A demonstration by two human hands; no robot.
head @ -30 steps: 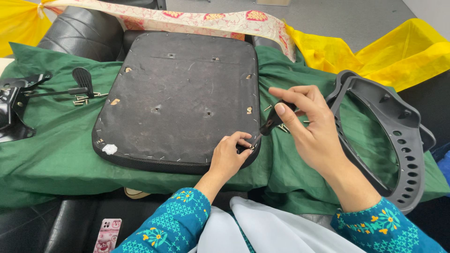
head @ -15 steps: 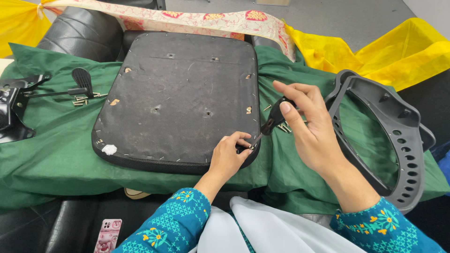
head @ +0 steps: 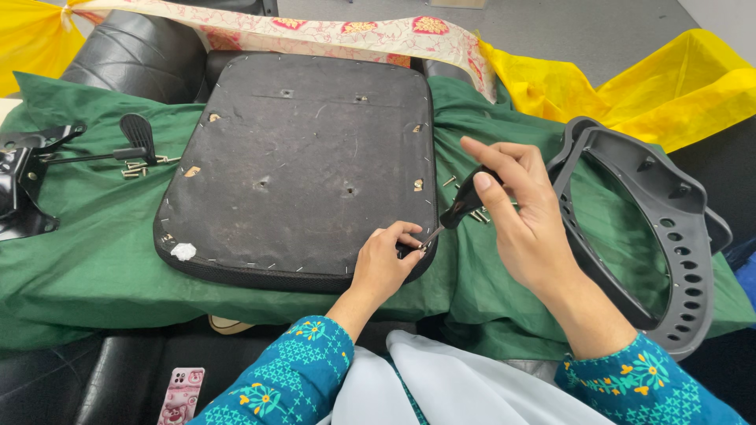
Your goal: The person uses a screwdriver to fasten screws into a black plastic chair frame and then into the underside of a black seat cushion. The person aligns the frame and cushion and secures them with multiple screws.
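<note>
While the right hand [head: 524, 216] closes around the black handle of a screwdriver [head: 461, 208], index finger stretched out along the top, the tool slants down and to the left so that its thin metal tip meets the near right corner of the seat pad [head: 303, 161]. The left hand [head: 386, 260] rests on that same corner, fingers pinched together right at the tip; whatever they pinch is too small to make out. The seat pad lies underside up, a dark, scuffed panel with staples round its edge and several bolt holes, and a white scrap sits near its near left corner. It lies on a green cloth [head: 87, 260] spread over black leather cushions. Just behind the right hand a few small screws [head: 476, 214] lie on the cloth. To the right, touching the cloth, rests a grey plastic chair frame [head: 665, 236] with rows of holes. At the far left lie a black metal lever mechanism [head: 31, 177] and more bolts [head: 138, 168]. Yellow fabric [head: 669, 86] is bunched beyond.
</note>
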